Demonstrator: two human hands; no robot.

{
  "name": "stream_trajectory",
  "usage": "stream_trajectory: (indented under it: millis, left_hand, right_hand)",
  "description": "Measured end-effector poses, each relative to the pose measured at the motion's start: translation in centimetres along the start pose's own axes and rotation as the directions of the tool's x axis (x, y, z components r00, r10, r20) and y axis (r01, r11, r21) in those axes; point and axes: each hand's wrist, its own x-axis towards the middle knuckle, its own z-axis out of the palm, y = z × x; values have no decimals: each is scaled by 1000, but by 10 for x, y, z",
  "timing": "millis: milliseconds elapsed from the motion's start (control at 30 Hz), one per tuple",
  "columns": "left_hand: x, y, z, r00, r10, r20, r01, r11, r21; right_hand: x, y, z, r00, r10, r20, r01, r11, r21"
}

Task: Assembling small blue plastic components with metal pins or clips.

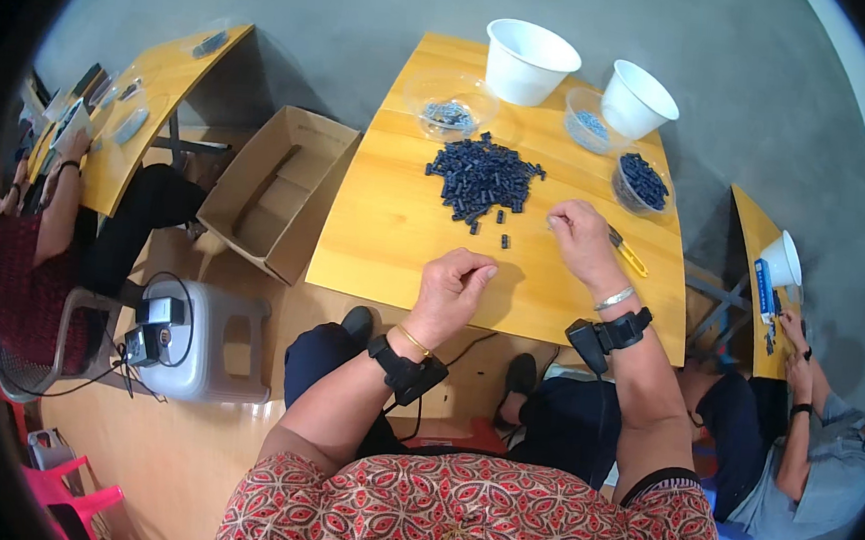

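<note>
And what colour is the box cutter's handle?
The box cutter's handle is mostly yellow, seen in the head view.

We had fairly bright, diffuse light; a soft shadow lay beside the left hand (454, 290) on the table (375, 236); lines curved toward blackened corners.

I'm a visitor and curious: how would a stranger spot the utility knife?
Find the yellow table in the middle. Just right of the right hand lies the utility knife, slim, yellow and black, unlike the round clear tub of dark pieces behind it.
</note>
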Motion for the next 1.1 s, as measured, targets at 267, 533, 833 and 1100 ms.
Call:
stream_trajectory:
  millis: [267,533,833,1100]
  left_hand:
    - [-1,5,-3,984,158,79,-170,968,185]
    - [-1,7,-1,918,298,262,-387,815,430]
    - [-1,7,2,908,262,326,-402,760,510]
    - [-2,7,4,943,234,236,-331,738,588]
  right_hand:
    - [19,-8,26,983,-149,104,161,980,-116]
    - [12,-13,33,966,-195,168,217,968,-127]
    - [-5,-8,24,981,-153,117,156,988,-17]
    - [-5,-27,36,964,-203,171,225,968,-115]
